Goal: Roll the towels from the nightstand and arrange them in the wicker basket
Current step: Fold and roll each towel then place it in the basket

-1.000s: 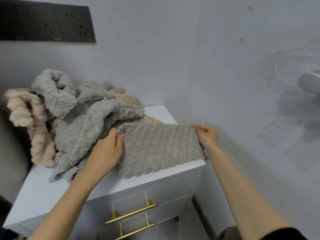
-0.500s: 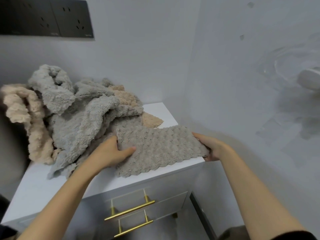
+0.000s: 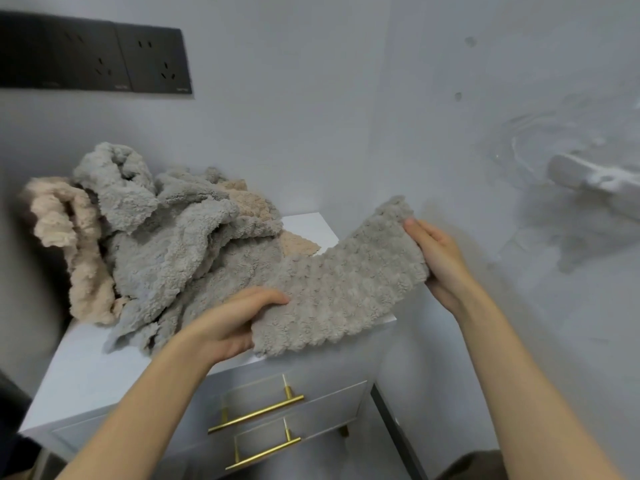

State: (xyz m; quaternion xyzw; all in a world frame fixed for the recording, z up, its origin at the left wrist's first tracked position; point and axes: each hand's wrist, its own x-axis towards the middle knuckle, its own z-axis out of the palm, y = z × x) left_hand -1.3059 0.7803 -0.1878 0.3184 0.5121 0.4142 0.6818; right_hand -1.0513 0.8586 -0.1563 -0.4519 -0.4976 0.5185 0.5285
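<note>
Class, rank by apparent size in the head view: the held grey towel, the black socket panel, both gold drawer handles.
1. held grey towel, nearest the camera
2. black socket panel, close behind, cut off by the frame edge
3. upper gold handle and lower gold handle: alike, unranked

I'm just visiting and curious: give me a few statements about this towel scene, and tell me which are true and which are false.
1. Both the left hand and the right hand hold one grey towel. True.
2. That towel is already rolled. False: it is spread out between the hands.
3. The nightstand has gold drawer handles. True.
4. A wicker basket stands on the nightstand. False: no basket is in view; a towel pile lies there.
5. Every towel is grey. False: a beige towel lies in the pile.
</note>
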